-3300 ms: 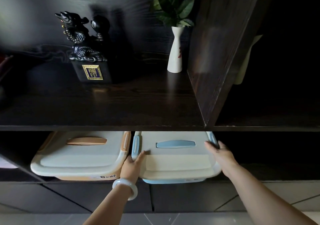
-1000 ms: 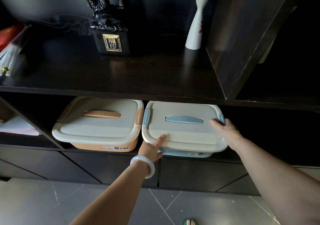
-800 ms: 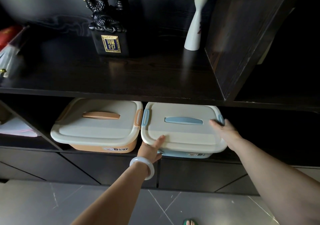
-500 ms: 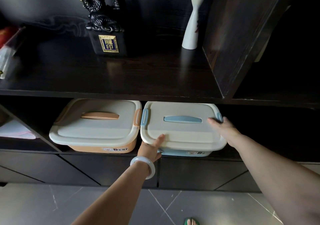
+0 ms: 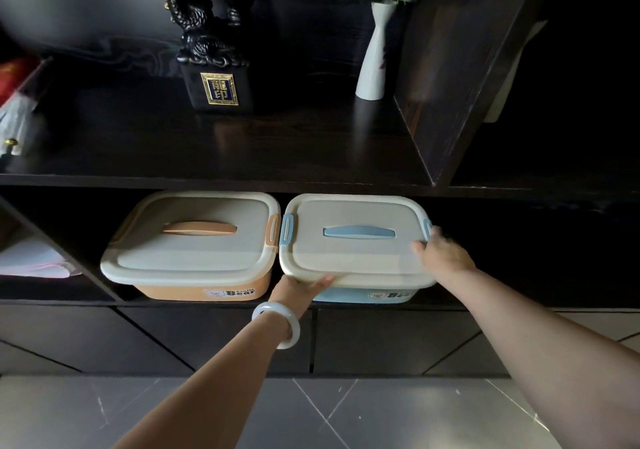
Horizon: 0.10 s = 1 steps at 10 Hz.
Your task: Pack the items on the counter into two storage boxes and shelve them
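Blue box [image 5: 353,241]: sat lidded on the lower shelf [image 5: 69,293], just beside the orange box [image 5: 194,241], side latches almost touching, front face close to the shelf's front edge.
Orange box: lidded, shelved to the left, touched by neither hand.
Left grip [image 5: 301,287]: released, fingers laid flat against the blue box's front rim, pressing rather than clasping; white bangle [image 5: 277,325] on the wrist.
Right grip [image 5: 443,253]: lay on the lid's right edge by the blue latch; blurred, so could not tell whether curled round the rim or merely resting.
Stage: judged near the end, a last nudge inward.
Risk, skew: uneven push from the two sides likely to twist the box, jamming its latch against the orange neighbour or shoving that one askew.
Risk, knock: lifted too high, lid might have struck the upper shelf board [image 5: 242,180], rattling the vase [image 5: 372,57] and dragon statue [image 5: 207,33].
Risk, overhang: left too far forward, might have tipped off the edge.
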Tool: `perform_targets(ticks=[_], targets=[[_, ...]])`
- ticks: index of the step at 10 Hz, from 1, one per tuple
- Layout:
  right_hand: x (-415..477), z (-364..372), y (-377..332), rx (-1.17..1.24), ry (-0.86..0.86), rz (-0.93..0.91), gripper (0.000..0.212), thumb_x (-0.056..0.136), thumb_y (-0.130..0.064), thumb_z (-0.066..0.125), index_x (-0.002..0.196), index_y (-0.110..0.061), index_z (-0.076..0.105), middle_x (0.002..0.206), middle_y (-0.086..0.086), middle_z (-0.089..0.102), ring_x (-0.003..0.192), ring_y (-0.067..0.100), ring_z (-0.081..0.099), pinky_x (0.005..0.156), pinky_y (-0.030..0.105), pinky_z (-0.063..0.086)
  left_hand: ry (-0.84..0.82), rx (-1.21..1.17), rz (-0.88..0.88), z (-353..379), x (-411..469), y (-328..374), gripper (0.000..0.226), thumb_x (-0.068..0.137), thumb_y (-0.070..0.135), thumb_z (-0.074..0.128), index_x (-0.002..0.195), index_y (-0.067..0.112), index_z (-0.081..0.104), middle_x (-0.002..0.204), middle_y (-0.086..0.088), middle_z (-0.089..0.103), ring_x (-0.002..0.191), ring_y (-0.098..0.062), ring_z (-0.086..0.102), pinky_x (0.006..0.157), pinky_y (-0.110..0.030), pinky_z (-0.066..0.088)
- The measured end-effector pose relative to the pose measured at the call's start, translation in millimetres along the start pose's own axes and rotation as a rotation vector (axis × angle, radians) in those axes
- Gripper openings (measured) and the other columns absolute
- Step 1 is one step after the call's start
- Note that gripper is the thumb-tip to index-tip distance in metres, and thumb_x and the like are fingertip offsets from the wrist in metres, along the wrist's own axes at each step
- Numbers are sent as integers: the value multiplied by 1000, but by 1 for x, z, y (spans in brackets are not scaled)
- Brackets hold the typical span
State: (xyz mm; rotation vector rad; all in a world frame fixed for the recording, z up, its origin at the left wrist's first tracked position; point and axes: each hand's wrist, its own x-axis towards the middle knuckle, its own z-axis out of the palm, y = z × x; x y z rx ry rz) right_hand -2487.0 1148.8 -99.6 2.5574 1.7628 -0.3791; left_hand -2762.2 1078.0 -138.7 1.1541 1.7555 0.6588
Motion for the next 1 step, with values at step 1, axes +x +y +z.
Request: perform_targets(ticks=[1], targets=[[-15, -5, 6, -150, 49, -178, 52, 101, -34, 34, 146, -9, 27, 139, 17, 44, 119, 33, 50, 90, 40, 45, -91, 391, 133, -5, -5, -1, 65, 83, 53, 66, 133, 19, 44, 132, 6, 53, 123, -14, 48, 100, -23, 37]])
